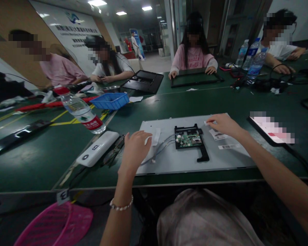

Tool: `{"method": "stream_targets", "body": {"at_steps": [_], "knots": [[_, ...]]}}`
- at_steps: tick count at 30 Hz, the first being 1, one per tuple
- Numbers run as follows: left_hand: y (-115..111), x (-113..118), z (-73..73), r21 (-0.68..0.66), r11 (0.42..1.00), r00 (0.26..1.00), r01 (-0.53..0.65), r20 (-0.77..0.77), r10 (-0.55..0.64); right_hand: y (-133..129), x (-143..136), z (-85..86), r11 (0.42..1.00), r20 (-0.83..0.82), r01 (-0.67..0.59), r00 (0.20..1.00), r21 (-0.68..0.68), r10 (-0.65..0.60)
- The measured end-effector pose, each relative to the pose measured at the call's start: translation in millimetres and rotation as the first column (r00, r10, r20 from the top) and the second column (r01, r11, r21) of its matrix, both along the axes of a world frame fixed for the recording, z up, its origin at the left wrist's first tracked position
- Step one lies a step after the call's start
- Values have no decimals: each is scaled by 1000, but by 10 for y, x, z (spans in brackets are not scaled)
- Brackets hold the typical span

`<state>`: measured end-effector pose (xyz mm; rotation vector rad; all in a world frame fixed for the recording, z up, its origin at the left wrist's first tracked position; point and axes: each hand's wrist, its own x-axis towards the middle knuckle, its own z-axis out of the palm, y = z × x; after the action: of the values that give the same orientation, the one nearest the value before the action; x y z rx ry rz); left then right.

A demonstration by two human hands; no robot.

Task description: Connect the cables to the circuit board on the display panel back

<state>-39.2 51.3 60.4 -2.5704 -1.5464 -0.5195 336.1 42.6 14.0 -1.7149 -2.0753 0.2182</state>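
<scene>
A flat grey panel (166, 164) lies on the green table, with a green circuit board (189, 139) in a black bracket (203, 152) on it. Grey cables (164, 141) run left from the board. My left hand (138, 148) is over the panel's left edge, fingers curled around a small white piece near a whitish strip (156, 136). Near the panel's upper right, my right hand (224, 124) pinches a small white bit between thumb and fingertips, just above a white label (218, 134).
Left of the panel are a white power bank (99, 148), glasses (114, 150), a water bottle (82, 111) and a blue tray (111, 101). A phone (270, 131) lies right. Several people sit around the table; a pink basket (56, 225) is below.
</scene>
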Motion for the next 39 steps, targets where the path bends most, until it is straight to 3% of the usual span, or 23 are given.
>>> {"method": "stream_targets", "body": {"at_steps": [5, 9, 11, 15, 21, 30, 39], "knots": [[215, 541, 215, -110, 961, 967, 255, 8, -256, 18, 23, -28, 999, 34, -25, 999, 22, 24], [471, 895, 237, -101, 969, 969, 224, -84, -233, 35, 39, -85, 999, 58, -51, 997, 18, 50], [556, 970, 186, -118, 956, 959, 268, -64, -276, 37, 37, -97, 998, 68, -53, 996, 18, 52], [611, 961, 14, -196, 896, 915, 398, 9, -404, 33, 10, -87, 998, 120, -56, 991, 35, 51], [612, 867, -115, -204, 882, 901, 424, -3, -434, 34, -41, -68, 998, 200, -31, 980, 56, 19], [681, 875, -214, -127, 924, 921, 362, -103, -375, 33, -145, 0, 989, 78, 32, 996, 146, -44], [674, 939, -280, -105, 948, 943, 299, -117, -310, 202, -606, 247, 982, 122, -113, 988, 152, 95]]}}
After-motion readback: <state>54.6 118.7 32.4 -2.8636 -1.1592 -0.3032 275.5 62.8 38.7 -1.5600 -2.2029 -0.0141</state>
